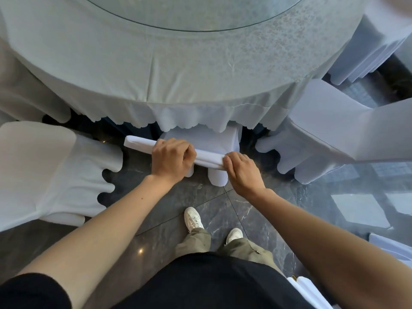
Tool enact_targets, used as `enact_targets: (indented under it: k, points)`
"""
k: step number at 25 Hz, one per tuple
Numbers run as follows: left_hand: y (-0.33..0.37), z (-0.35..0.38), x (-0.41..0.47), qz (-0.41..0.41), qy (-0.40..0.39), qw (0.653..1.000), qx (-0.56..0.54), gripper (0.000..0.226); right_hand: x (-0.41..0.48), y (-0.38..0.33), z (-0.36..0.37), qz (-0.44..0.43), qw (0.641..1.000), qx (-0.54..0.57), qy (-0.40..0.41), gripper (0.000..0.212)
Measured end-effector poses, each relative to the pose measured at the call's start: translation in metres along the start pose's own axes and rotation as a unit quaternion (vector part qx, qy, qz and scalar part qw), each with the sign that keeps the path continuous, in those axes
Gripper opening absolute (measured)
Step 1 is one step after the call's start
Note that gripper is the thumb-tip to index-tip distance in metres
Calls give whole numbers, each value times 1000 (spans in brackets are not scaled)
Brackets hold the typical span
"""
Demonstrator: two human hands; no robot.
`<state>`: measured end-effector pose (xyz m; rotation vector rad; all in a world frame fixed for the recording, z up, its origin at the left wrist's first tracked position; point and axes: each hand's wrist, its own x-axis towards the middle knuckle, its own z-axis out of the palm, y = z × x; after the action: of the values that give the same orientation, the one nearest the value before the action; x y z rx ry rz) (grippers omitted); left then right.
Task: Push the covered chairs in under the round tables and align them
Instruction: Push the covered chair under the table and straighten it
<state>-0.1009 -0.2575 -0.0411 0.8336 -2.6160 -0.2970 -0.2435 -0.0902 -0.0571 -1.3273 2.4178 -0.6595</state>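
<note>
A white-covered chair (pixel 208 141) stands straight ahead, its seat tucked under the scalloped hem of the round table (pixel 169 70). Only the top rail of its backrest and its covered rear legs show. My left hand (pixel 171 158) is closed over the top of the backrest near its middle. My right hand (pixel 242 170) grips the backrest's right end. The rail runs slightly slanted, its left end farther from me.
A covered chair (pixel 44 172) stands to the left and another (pixel 330 130) to the right, both farther out from the table. More covered chairs sit at the far left (pixel 26 90) and far right (pixel 367 52). My feet (pixel 194 219) stand on dark glossy marble tiles.
</note>
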Motion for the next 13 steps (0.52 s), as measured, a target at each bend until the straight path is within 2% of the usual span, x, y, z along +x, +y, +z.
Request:
enact_targets:
  k: [3, 6, 9, 13]
  points:
    - [5, -8, -10, 16, -28, 999, 3, 34, -22, 4, -14, 11, 999, 47, -25, 33]
    - [30, -10, -11, 11, -58, 998, 13, 42, -35, 16, -42, 16, 997, 56, -47, 40]
    - [83, 2, -11, 39, -91, 995, -17, 48, -48, 46, -74, 9, 999, 38, -15, 46]
    - [191, 28, 3, 65, -103, 990, -71, 51, -76, 117, -140, 11, 998, 21, 58, 41]
